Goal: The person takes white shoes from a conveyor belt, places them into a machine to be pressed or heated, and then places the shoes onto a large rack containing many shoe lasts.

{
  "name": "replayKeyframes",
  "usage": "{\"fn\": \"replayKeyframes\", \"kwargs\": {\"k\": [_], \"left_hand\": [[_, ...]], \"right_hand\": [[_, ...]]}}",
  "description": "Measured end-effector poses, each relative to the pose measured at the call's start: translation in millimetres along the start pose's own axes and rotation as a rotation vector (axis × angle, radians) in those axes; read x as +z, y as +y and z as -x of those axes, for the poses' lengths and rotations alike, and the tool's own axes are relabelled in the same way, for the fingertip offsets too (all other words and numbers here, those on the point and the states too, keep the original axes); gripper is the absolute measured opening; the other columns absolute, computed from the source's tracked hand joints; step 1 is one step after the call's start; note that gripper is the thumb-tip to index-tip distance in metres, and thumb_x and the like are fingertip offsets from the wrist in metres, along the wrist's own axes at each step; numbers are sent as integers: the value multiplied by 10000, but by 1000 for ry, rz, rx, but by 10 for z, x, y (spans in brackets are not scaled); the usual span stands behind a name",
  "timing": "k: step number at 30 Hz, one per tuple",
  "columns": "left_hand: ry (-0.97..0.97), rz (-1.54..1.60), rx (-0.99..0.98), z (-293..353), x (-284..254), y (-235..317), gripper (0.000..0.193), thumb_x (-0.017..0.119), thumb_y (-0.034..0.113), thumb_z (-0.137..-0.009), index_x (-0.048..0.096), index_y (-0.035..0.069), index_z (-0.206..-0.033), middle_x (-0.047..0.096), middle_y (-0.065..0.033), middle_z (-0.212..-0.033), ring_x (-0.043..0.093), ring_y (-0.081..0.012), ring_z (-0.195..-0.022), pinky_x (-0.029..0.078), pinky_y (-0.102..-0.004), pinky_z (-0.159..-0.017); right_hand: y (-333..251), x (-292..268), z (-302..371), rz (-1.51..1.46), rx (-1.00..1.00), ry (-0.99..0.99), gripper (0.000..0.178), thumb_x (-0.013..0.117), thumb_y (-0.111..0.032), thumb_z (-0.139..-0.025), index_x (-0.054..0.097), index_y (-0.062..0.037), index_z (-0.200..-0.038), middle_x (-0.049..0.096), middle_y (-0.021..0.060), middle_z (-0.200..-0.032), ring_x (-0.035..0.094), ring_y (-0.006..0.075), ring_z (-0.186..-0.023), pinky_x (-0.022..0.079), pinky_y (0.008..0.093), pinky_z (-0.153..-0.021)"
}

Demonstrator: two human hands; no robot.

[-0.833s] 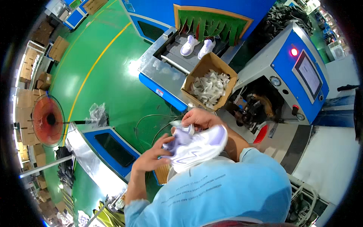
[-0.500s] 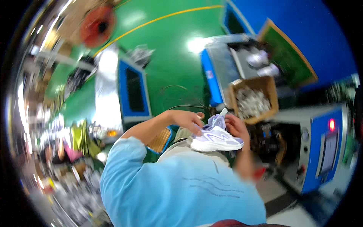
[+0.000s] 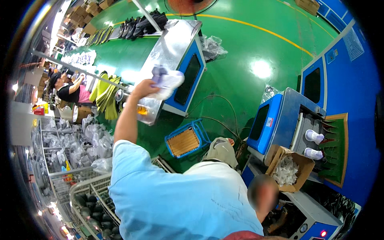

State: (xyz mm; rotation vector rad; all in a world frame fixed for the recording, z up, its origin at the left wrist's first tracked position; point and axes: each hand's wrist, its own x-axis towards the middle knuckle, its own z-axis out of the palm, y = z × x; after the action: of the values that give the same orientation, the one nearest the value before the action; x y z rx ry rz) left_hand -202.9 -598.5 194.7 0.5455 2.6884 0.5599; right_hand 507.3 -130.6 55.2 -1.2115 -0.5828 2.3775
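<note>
A white-and-lilac sneaker (image 3: 170,83) hangs from my left hand (image 3: 146,89), whose fingers are closed on it. My left arm reaches out to the left, bringing the shoe above a metal-topped bench (image 3: 166,48). The shoe looks a little smeared by motion. On the right, my right hand (image 3: 264,191) is a blur beside an open cardboard box (image 3: 306,168). Its fingers cannot be made out. Crumpled whitish pieces (image 3: 285,171) fill the box.
A blue stool (image 3: 170,150) with a slatted seat stands in front of me. Two pale shoes (image 3: 314,137) sit at a blue machine's opening (image 3: 326,124). A wire cart (image 3: 76,196) is at my lower left. Further left, a person in black (image 3: 69,93) works. A cable (image 3: 234,108) crosses the floor.
The sneaker has gone from between both hands at my waist to my outstretched left hand. My right hand has let go of it and dropped back. The whole view has turned left.
</note>
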Motion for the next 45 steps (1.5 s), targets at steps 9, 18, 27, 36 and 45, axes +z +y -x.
{"fn": "replayKeyframes", "kwargs": {"k": [9, 18, 27, 36, 45], "left_hand": [[616, -206, -719, -985, -580, -1774, 474, 455, 448, -1008, 701, 74, -1164, 710, -253, -1107, 667, -424, -1050, 513, -488, -918], [-280, 260, -4, -211, 3549, 1319, 282, 672, 228, -911, 729, 3, -1070, 748, -133, -924, 705, -226, -780, 560, -366, -754], [-511, 119, 892, 114, 4772, 4847, 294, 646, 230, -947, 717, 9, -1127, 736, -71, -902, 697, -162, -797, 541, -312, -732], [-938, 268, 502, -693, 5718, 6889, 441, 689, 301, -865, 697, -24, -1162, 714, -90, -923, 646, -134, -755, 507, -287, -654], [-869, 208, 870, -628, 7662, 8323, 807, 924, 401, -665, 556, 13, -1270, 656, -217, -1237, 634, -370, -1159, 478, -412, -1012]], "right_hand": [[-80, 1584, 322, 254, -114, 560, 319, 581, -272, -1032, 590, -10, -1214, 579, 39, -936, 542, 145, -832, 434, 290, -726], [-1025, 1378, 944, 943, -955, 858, 250, 674, -156, -992, 700, 17, -1170, 731, 122, -1051, 691, 170, -898, 559, 313, -761], [-2363, 561, 1217, 1745, -1314, 1719, 515, 556, -324, -1024, 535, -2, -1426, 486, 166, -1528, 416, 369, -1437, 313, 501, -1173], [-2528, 504, 897, 1611, -1152, 1964, 508, 448, -418, -1042, 652, -40, -1313, 594, 124, -1442, 533, 297, -1356, 320, 440, -1147], [-2464, 404, 748, 1715, -1187, 2071, 543, 309, -405, -1076, 594, -1, -1300, 630, 204, -1354, 569, 373, -1290, 367, 483, -1101]]}}
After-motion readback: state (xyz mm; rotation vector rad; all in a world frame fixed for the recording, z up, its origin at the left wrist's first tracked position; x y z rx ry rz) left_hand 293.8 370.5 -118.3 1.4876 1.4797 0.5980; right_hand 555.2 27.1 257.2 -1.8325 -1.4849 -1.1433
